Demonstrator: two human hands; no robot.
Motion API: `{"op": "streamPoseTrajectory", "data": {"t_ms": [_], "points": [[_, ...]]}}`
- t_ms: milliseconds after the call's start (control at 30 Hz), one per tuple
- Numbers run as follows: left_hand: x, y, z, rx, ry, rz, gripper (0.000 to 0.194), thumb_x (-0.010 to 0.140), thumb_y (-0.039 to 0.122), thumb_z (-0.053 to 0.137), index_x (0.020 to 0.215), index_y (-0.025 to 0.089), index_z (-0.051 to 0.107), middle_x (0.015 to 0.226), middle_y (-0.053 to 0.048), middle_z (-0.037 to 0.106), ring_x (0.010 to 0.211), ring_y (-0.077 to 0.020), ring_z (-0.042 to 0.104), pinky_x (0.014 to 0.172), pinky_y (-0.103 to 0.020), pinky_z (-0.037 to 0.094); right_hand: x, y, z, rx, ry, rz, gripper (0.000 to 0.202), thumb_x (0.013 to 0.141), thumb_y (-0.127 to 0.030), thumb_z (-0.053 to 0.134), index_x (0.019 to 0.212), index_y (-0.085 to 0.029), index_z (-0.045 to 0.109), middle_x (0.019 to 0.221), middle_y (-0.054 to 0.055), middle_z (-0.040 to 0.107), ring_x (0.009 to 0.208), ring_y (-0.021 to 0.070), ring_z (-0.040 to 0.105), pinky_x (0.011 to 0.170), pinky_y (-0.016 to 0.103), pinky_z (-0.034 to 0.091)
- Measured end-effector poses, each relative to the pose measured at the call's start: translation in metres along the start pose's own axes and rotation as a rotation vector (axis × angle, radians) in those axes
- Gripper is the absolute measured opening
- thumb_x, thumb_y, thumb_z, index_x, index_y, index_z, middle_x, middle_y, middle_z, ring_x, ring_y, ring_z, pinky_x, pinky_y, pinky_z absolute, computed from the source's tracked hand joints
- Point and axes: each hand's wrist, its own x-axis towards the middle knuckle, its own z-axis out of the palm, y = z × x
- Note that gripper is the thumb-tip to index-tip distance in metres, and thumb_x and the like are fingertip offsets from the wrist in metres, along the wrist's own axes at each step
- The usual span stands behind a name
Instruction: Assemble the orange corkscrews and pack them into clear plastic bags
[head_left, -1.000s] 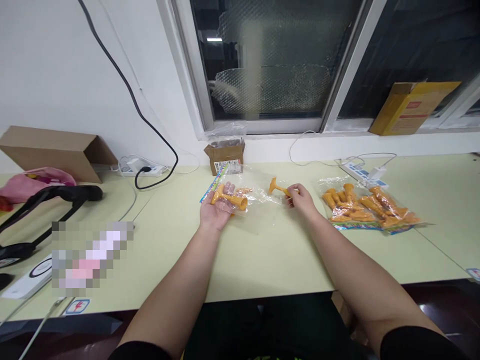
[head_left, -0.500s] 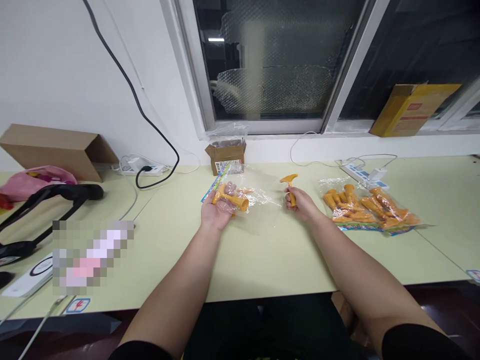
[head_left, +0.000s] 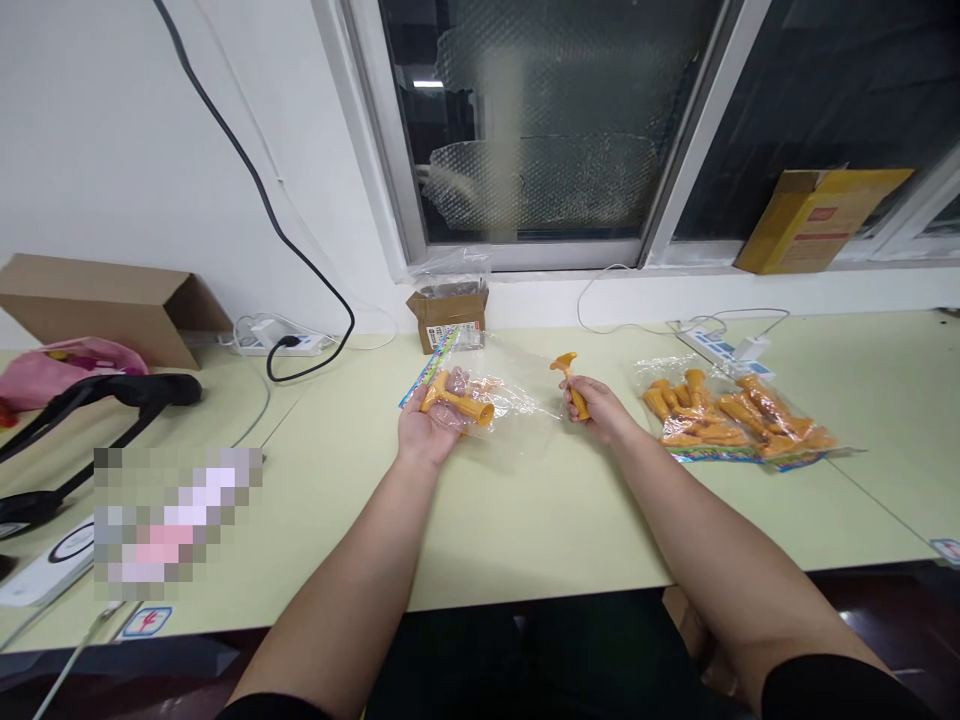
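A clear plastic bag (head_left: 517, 400) with a colourful strip along its left edge lies across my left hand (head_left: 431, 425), whose fingers are curled round it from below. Orange T-shaped pieces (head_left: 469, 405) show in that bag, over my palm. To the right of the bag, my right hand (head_left: 589, 405) is closed round the shaft of a single orange T-shaped piece (head_left: 565, 365), its crosspiece pointing up. Further right, two clear bags of orange pieces (head_left: 697, 410) rest on the pale green table (head_left: 525, 550).
A small open carton (head_left: 448, 315) stands against the wall behind my left hand. Power strips with cables (head_left: 724, 350) lie at the back. On the left are a cardboard box (head_left: 97, 300), a pink bag (head_left: 67, 370) and a black strap-like frame (head_left: 165, 388).
The orange piece in my right hand has turned and tilted, with its top a little further left and lower. My left hand still holds the bag; the whole view has shifted slightly.
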Motion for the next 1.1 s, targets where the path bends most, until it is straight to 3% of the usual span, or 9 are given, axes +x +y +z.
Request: {"op": "streamPoseTrajectory", "data": {"t_ms": [133, 333, 533, 767, 1100], "points": [[-0.0005, -0.0003, 0.0008, -0.009, 0.014, 0.000, 0.048, 0.106, 0.033, 0.033, 0.139, 0.009, 0.060, 0.119, -0.016, 0.076, 0.100, -0.0243, 0.076, 0.100, -0.046, 0.059, -0.0008, -0.0024, 0.0025, 0.054, 0.067, -0.034, 0.049, 0.063, -0.049, 0.091, 0.077, -0.023, 0.052, 0.067, -0.006, 0.061, 0.047, 0.0070, 0.045, 0.045, 0.023, 0.037], [0.0007, -0.0006, -0.0007, 0.008, 0.011, 0.009, 0.046, 0.106, 0.034, 0.034, 0.135, 0.012, 0.063, 0.122, -0.015, 0.075, 0.104, -0.0244, 0.075, 0.104, -0.048, 0.056, -0.0007, -0.0035, 0.0003, 0.092, 0.057, -0.019, 0.047, 0.064, -0.051, 0.091, 0.083, -0.022, 0.058, 0.069, -0.003, 0.064, 0.049, 0.0079, 0.049, 0.046, 0.024, 0.039], [-0.0002, -0.0009, -0.0006, 0.016, 0.002, 0.019, 0.044, 0.106, 0.033, 0.035, 0.130, 0.013, 0.066, 0.123, -0.015, 0.075, 0.109, -0.0255, 0.074, 0.106, -0.050, 0.054, 0.0023, -0.0006, -0.0041, 0.096, 0.095, -0.022, 0.050, 0.065, -0.051, 0.092, 0.076, -0.023, 0.052, 0.071, -0.003, 0.064, 0.051, 0.0083, 0.049, 0.049, 0.024, 0.042], [0.0006, -0.0006, -0.0012, 0.015, 0.001, 0.013, 0.043, 0.106, 0.034, 0.033, 0.126, 0.016, 0.067, 0.118, -0.013, 0.076, 0.103, -0.0245, 0.075, 0.102, -0.050, 0.056, -0.0003, -0.0044, -0.0009, 0.103, 0.030, -0.046, 0.050, 0.069, -0.061, 0.087, 0.085, -0.021, 0.062, 0.069, -0.003, 0.058, 0.052, 0.0084, 0.047, 0.050, 0.025, 0.040], [0.0015, -0.0007, -0.0030, 0.010, -0.005, 0.001, 0.045, 0.106, 0.034, 0.033, 0.133, 0.017, 0.064, 0.120, -0.014, 0.076, 0.104, -0.0257, 0.075, 0.101, -0.051, 0.057, -0.0002, -0.0063, -0.0001, 0.117, -0.044, -0.053, 0.050, 0.075, -0.067, 0.081, 0.084, -0.022, 0.058, 0.065, -0.005, 0.051, 0.051, 0.0091, 0.042, 0.051, 0.026, 0.038]]}}
